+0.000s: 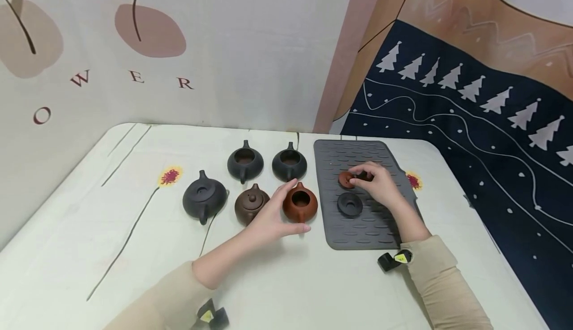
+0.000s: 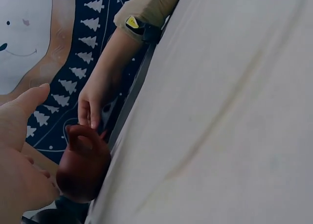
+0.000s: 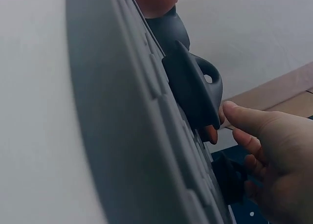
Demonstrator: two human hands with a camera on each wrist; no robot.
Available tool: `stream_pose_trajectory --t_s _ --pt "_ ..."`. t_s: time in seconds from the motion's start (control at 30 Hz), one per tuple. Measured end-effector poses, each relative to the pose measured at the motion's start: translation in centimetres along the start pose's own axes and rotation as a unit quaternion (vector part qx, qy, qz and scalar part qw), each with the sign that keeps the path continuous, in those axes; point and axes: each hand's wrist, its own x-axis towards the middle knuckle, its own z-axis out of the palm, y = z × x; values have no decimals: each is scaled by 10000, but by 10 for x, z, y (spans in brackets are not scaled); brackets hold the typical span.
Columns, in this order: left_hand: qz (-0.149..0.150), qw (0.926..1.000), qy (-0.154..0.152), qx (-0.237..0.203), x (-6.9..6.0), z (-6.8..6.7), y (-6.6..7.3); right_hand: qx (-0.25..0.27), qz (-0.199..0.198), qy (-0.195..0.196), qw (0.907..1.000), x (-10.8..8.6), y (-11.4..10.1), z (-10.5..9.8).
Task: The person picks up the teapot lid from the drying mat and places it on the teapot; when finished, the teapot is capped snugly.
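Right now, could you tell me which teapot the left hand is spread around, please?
The lidless reddish-orange teapot beside the gray mat, framed by the left hand; the others are three black teapots and one dark brown teapot.

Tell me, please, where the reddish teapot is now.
In the head view, the reddish teapot stands near the centre, between the brown teapot on its left and the grey mat on its right.

desk (image 1: 134, 250) before me: white cloth, yellow-and-red flowers (image 1: 171, 176), rounded far corners | behind its far edge i see a pale backdrop (image 1: 255, 56), beige and dusty-pink shapes (image 1: 150, 30), letters (image 1: 136, 76) o, w, e, r, pink stripe (image 1: 346, 56) | past its right edge, navy cloth (image 1: 452, 116), white trees (image 1: 495, 101) | light soft, even
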Motion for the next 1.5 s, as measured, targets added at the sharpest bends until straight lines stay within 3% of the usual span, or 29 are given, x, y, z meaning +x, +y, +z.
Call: stream_pose_trajectory --t_s 0.57,0.87,1.13,1.5 --pt "-505 9981 214 -263 7 12 -20 -286 -182 95 9994 0 4 6" --pt "-453 9983 215 -287 6 14 -24 -505 -77 109 9986 1 5 8" --pt "-217 9993 230 -204 7 15 -30 -398 -25 149 9991 0 4 8" --pt "-437 9984 263 -240 7 16 -29 -372 -59 84 9993 -1 -5 2"
